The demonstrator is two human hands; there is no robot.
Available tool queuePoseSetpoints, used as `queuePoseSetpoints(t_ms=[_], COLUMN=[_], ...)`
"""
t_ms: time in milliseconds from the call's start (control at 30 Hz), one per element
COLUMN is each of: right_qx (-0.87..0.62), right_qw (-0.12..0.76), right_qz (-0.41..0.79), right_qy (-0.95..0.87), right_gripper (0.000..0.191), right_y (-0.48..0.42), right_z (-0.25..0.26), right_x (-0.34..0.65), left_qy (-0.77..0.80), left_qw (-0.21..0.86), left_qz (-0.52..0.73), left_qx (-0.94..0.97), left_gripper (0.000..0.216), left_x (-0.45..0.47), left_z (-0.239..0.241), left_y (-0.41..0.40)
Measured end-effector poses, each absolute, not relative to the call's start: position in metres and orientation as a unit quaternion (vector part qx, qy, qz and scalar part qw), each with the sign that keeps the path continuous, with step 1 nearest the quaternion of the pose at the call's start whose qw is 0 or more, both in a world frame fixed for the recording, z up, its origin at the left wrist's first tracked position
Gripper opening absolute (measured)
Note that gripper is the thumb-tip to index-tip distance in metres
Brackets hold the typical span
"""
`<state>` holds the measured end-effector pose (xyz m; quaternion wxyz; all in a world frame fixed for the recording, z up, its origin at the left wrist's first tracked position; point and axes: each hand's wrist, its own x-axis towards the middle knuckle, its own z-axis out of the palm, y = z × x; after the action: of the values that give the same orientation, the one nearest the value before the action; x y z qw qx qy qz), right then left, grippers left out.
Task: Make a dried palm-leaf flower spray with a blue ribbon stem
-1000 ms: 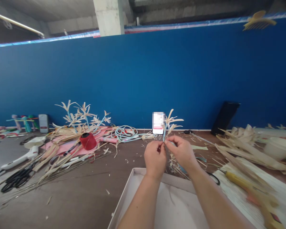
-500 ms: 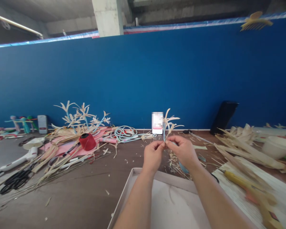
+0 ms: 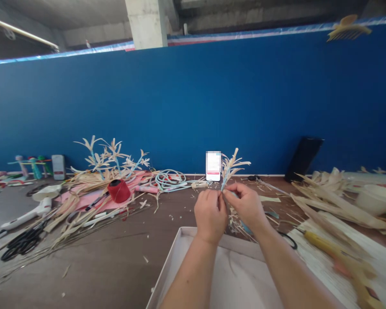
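Note:
A pale dried-husk flower (image 3: 233, 164) with a light blue wrapped stem stands nearly upright, tilted slightly right, above the table in front of me. My left hand (image 3: 211, 215) is closed, its thumb and fingers pinching low on the stem. Close against it, my right hand (image 3: 245, 206) pinches the same stem between thumb and forefinger. The lower stem end is hidden by my fingers. Behind the flower stands a phone (image 3: 213, 166) with a lit screen. Below my forearms lies a shallow white box (image 3: 241, 274).
Several similar flowers (image 3: 98, 162) stand at the left behind a red thread spool (image 3: 119, 191). Black scissors (image 3: 22, 244) and a white corded tool (image 3: 40, 209) lie farther left. At right are a yellow-handled tool (image 3: 324, 244), dried husks (image 3: 334, 206) and a white tub (image 3: 375, 199).
The flower has turned and leans more to the right. My left hand has rolled over, showing more of its back, and moved slightly right. Both hands still pinch the stem.

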<state>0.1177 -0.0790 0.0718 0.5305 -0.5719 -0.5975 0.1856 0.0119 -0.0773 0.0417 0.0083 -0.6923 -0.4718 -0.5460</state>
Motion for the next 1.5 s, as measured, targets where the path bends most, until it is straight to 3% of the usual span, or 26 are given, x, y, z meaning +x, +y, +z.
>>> queuePoseSetpoints(t_ms=[167, 367, 1000, 1500], right_qx=[-0.578, -0.581, -0.568, -0.610], right_qw=[0.528, 0.531, 0.535, 0.517], right_qz=[0.186, 0.196, 0.226, 0.148], right_qy=[-0.594, -0.585, -0.584, -0.582], right_gripper=[0.022, 0.023, 0.030, 0.025], right_y=[-0.0811, -0.0806, -0.0823, -0.0854], right_z=[0.0733, 0.0727, 0.0726, 0.0787], right_x=[0.1159, 0.1140, 0.1109, 0.1098], left_qy=[-0.480, -0.494, -0.511, -0.512], left_qw=[0.110, 0.152, 0.156, 0.141], left_qz=[-0.522, -0.500, -0.497, -0.493], left_qx=[-0.697, -0.695, -0.684, -0.689], left_gripper=[0.017, 0.017, 0.017, 0.015], left_x=[0.0138, 0.0163, 0.0161, 0.0199], left_z=[0.0424, 0.0427, 0.0395, 0.0381], left_y=[-0.0791, -0.0804, -0.0799, -0.0831])
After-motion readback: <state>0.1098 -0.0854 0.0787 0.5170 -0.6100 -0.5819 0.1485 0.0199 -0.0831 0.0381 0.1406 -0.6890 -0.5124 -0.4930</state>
